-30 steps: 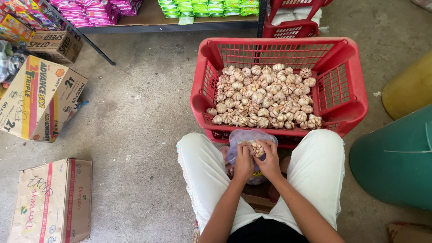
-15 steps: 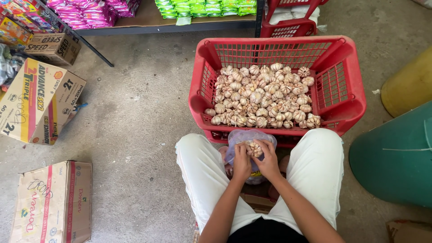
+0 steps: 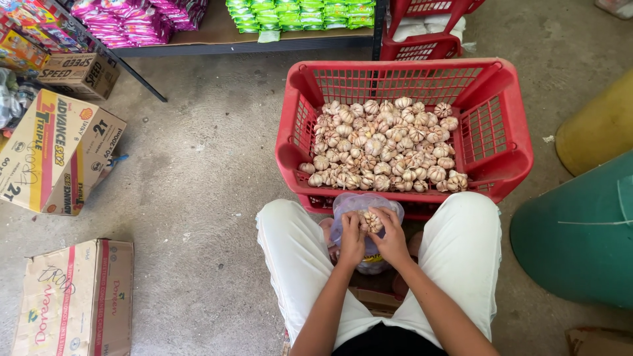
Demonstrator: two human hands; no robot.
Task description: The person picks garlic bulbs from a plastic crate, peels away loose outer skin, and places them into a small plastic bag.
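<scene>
I sit with white-trousered knees apart. Between them stands a clear plastic bag (image 3: pixel 366 206) with garlic inside. My left hand (image 3: pixel 350 238) and my right hand (image 3: pixel 391 238) meet over the bag's mouth, both pinching one garlic bulb (image 3: pixel 373 221) between the fingers. Just beyond the bag stands a red plastic crate (image 3: pixel 512 134) filled with a heap of many garlic bulbs (image 3: pixel 386 148).
Cardboard boxes lie on the concrete floor at left (image 3: pixel 56 152) and lower left (image 3: pixel 74 298). A green drum (image 3: pixel 580 237) and a yellow drum (image 3: pixel 599 125) stand at right. A low shelf (image 3: pixel 217 33) with pink and green packets runs along the back, with another red crate (image 3: pixel 422 26).
The view has shifted slightly; both hands stay over the bag, working the garlic bulb between the fingers.
</scene>
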